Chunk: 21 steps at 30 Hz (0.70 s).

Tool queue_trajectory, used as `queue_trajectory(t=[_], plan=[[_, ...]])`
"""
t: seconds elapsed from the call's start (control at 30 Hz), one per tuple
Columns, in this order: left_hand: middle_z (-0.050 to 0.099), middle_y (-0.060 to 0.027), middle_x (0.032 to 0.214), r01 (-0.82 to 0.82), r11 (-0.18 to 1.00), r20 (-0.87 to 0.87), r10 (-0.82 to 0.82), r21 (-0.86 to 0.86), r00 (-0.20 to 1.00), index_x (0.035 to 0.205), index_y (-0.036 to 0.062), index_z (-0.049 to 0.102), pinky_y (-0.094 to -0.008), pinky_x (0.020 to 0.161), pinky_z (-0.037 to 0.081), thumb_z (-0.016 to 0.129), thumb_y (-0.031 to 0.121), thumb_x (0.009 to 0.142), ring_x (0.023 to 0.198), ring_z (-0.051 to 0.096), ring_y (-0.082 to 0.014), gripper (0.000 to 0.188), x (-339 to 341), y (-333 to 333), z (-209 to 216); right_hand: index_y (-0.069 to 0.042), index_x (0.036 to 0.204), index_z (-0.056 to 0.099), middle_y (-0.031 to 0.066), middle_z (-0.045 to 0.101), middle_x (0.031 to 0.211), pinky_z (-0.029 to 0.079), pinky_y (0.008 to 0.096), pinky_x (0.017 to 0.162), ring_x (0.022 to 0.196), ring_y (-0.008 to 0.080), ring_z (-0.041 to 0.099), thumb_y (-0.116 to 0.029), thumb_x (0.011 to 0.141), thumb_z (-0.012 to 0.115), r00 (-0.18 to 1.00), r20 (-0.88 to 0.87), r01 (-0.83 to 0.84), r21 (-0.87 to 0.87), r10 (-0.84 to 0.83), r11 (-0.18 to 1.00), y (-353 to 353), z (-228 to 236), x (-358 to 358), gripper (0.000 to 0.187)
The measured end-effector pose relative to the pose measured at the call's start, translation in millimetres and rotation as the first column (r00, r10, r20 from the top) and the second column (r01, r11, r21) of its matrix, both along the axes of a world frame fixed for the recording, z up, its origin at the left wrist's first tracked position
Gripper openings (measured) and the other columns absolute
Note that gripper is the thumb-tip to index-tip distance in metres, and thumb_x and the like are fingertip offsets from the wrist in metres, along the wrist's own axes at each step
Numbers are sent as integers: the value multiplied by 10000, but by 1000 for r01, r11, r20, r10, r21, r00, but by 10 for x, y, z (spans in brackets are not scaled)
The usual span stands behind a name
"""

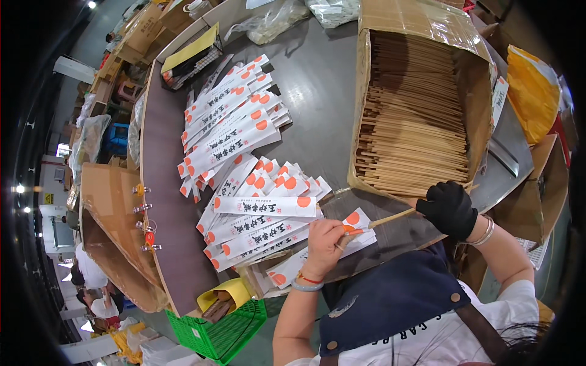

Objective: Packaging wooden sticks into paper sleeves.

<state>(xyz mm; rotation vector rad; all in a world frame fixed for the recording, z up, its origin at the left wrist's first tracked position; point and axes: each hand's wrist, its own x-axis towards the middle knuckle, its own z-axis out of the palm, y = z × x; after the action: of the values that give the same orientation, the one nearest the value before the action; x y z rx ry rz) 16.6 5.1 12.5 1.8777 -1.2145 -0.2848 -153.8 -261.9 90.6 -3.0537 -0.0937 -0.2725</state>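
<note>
A pair of thin wooden chopsticks [394, 216] spans the gap between my hands. My right hand [448, 208], in a black glove, is closed around their right end, just below the front edge of the cardboard box of chopsticks [421, 134]. My left hand [325, 240] is bare and pinches the other end; something orange covers a fingertip. Beneath it, a white paper chopstick sleeve [365, 239] with orange dots lies on the table, partly hidden by the hand. Beside that hand spreads a pile of similar white sleeves [262, 206], and another fanned stack [229, 122] lies farther back.
A grey tabletop [311, 73] has a raised brown edge at left. Clear plastic bags [268, 21] lie at the back. A green crate [213, 335] and a yellow pouch [226, 294] sit at the near left edge. Cardboard boxes [116, 244] flank the table.
</note>
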Motion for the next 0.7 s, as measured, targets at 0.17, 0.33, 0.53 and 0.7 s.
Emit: queue_trajectory(t=[0.17,0.33,0.53,0.7], plan=[[629,-15,876,67,998,181,-65,-6,981,821,117,646,-355,714,388,766,189,761,791,577,-217,152,40,-114,194,-221,969,694,44,556,675,470,371,543,613,223,606,-227,818,659,995,-93,-41,69,48,997,91,67,63,156],[640,-18,837,119,993,360,-115,11,926,887,104,664,-337,678,429,723,190,775,774,612,-200,153,-98,-213,377,-120,1113,664,123,690,927,542,394,680,805,302,682,-194,880,606,920,-392,173,353,-23,920,220,59,212,251],[646,-66,931,251,964,440,-265,93,858,961,95,696,-371,716,455,718,166,782,851,612,-253,194,-8,-365,484,-32,1403,473,197,582,1213,498,400,897,1094,346,604,-104,788,718,986,144,-30,658,-87,752,546,-167,327,666],[598,-105,1052,-242,969,537,178,51,825,1115,102,686,-422,867,418,745,214,777,1002,528,-292,361,208,-148,217,-41,1248,573,164,585,1119,464,446,883,1031,369,542,-140,718,788,913,96,350,313,-396,883,-247,-469,106,580]])
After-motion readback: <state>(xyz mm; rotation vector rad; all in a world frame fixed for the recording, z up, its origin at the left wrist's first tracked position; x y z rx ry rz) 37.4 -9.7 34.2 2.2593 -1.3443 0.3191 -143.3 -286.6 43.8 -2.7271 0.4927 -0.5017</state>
